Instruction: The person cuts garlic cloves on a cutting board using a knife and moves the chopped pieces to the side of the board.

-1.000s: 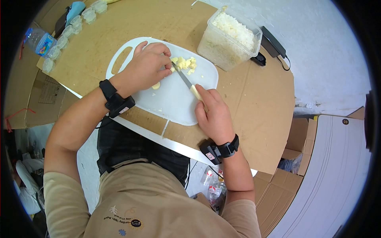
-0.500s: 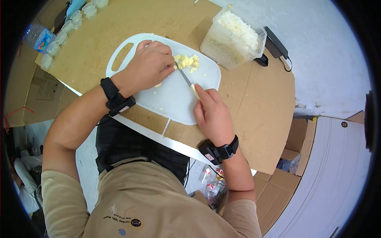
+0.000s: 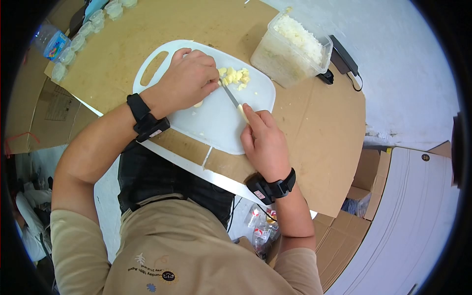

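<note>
My right hand (image 3: 268, 142) is closed round the pale handle of a small knife (image 3: 231, 95). Its blade points up and left across a white cutting board (image 3: 221, 128), the tip close to my left fingertips. My left hand (image 3: 189, 78) rests on the board with curled fingers, pinching a pale garlic clove (image 3: 220, 83) that is mostly hidden. Cut pale-yellow garlic pieces (image 3: 236, 76) lie in a small heap just beyond the blade. Another pale piece (image 3: 198, 104) sits beneath my left palm.
Behind the board at the right stands a clear plastic tub (image 3: 275, 59) full of white bits. A black power adapter (image 3: 344, 56) lies beside it. Small lidded cups (image 3: 78, 43) and a water bottle (image 3: 55, 45) line the far left. Cardboard (image 3: 314, 147) covers the table.
Hardly anything differs. The whole view has shifted slightly; both hands, the knife and the garlic pieces keep nearly the same places on the board.
</note>
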